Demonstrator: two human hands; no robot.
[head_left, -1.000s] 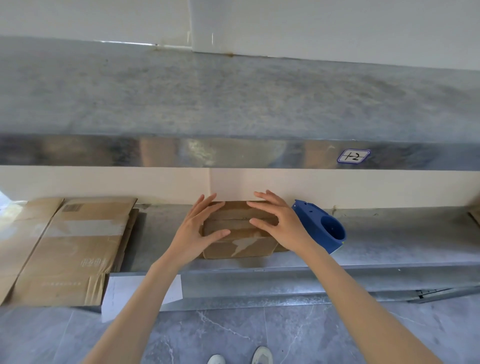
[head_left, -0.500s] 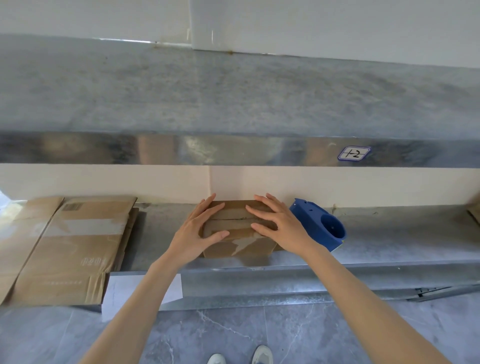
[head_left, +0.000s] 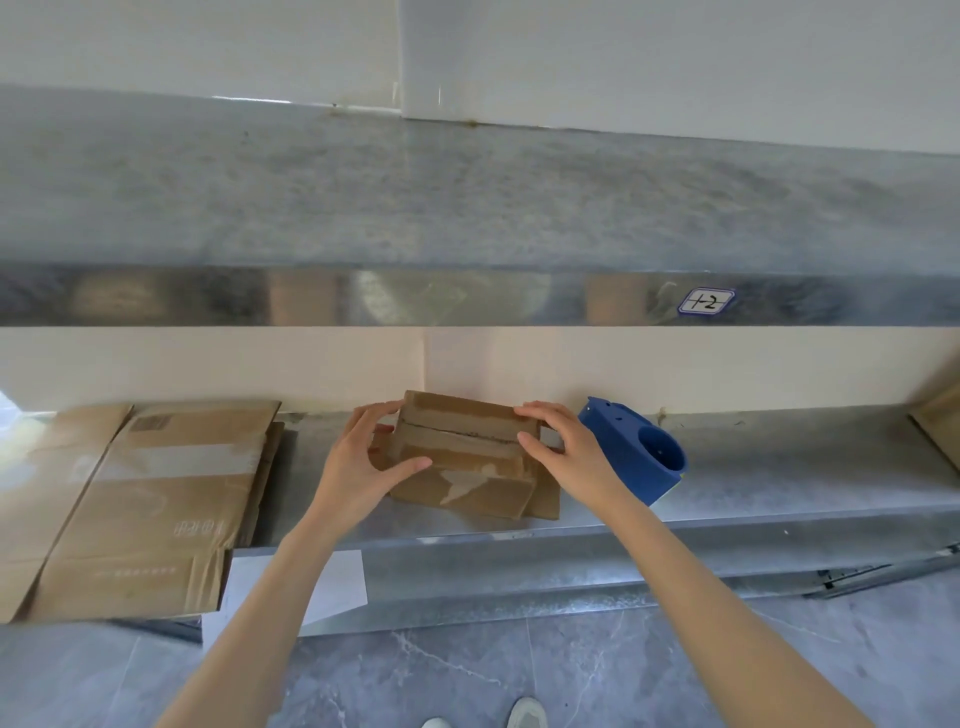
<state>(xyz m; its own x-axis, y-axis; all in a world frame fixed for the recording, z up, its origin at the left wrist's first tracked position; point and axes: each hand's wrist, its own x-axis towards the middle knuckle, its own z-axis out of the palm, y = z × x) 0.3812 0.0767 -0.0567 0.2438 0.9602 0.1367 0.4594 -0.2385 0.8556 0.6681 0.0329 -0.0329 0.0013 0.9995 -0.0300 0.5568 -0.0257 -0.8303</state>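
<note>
Metal shelf (head_left: 753, 467) under a pale wall: a cardboard box (head_left: 467, 452) is gripped at both ends.
The box is held just left of the blue holder (head_left: 639, 457), with the left hand (head_left: 358, 467) and right hand (head_left: 566, 452) spread wide, fingers (head_left: 376, 415) curled over its far edge. Its long axis is laid along the wall, seam turned upward.

On the lower shelf (head_left: 779, 467), the box (head_left: 467, 452) lies between flattened cartons (head_left: 156, 493), left, and a plastic holder (head_left: 634, 452), right.
</note>
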